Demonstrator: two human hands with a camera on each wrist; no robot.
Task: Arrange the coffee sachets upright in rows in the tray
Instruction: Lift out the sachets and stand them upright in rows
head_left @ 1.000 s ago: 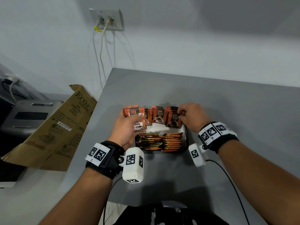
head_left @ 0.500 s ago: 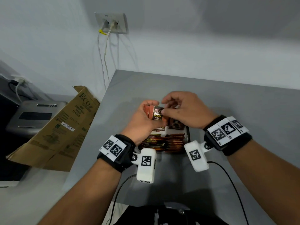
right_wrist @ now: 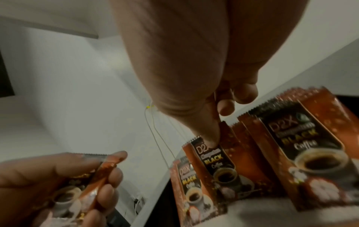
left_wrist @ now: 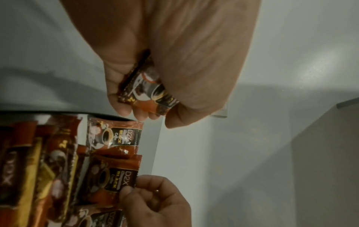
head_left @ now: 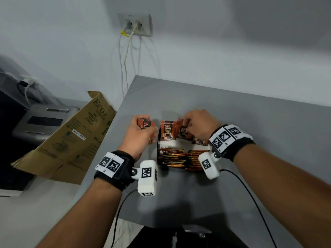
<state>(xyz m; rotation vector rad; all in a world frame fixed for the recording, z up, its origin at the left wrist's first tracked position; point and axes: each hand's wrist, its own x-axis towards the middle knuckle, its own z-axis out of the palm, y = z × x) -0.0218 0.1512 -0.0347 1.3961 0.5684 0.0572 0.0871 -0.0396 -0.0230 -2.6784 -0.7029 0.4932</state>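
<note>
The sachets (head_left: 168, 130) are small orange-brown foil packets with a black label panel reading D2X Black Coffee over a picture of a cup; several stand upright along the far side of the dark tray (head_left: 158, 149) on the grey bench (head_left: 250, 140), and a packed row fills its near side, top edges showing. The head view shows the layout whole: the left hand (head_left: 141, 133) is just left of the tray, the right hand (head_left: 198, 126) over its far row. The right wrist view shows what the head view cannot: the right thumb (right_wrist: 208, 132) presses the top edge of one standing sachet (right_wrist: 215, 162), pinching it against fingers behind, with more sachets leaning to its right. The left wrist view shows the left hand's fingers curled round a small bunch (left_wrist: 147, 90) of sachets, held clear of the tray, palm turned inward. Both forearms reach forward, wrists level. A flattened cardboard box (head_left: 71, 140) leans off the bench's left edge.
</note>
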